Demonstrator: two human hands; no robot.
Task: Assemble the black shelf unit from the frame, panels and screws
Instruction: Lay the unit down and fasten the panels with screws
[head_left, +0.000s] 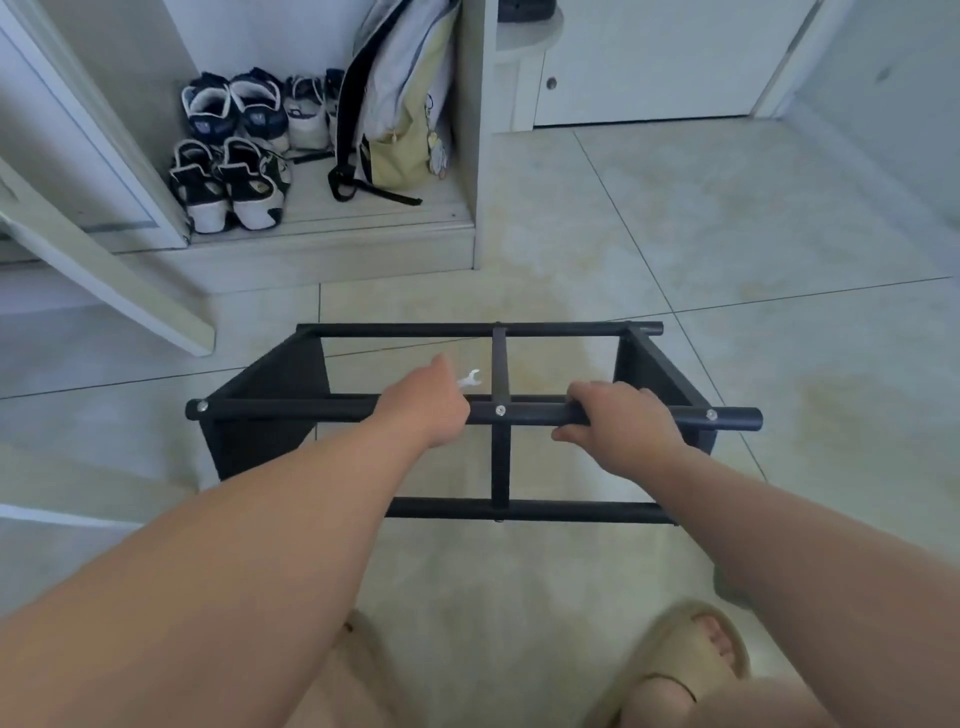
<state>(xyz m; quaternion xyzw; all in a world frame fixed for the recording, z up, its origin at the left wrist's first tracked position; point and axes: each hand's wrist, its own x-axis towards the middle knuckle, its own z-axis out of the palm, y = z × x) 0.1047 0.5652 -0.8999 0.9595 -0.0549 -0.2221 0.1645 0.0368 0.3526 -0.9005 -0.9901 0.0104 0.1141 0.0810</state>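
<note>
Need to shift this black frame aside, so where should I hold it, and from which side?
Take the top front bar from above, one hand each side of the centre strut, much as the right hand grips it now. The bar is round, level and nearest you, and straddling the middle should keep the frame balanced; the flat side panels offer no such grip.

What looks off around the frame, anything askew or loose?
Nothing damaged or askew: the black frame looks square, right hand gripping its near top bar. One oddity: a white wrench shows just past the left hand, inside the frame's outline; whether it is held or lying on the floor is unclear.
</note>
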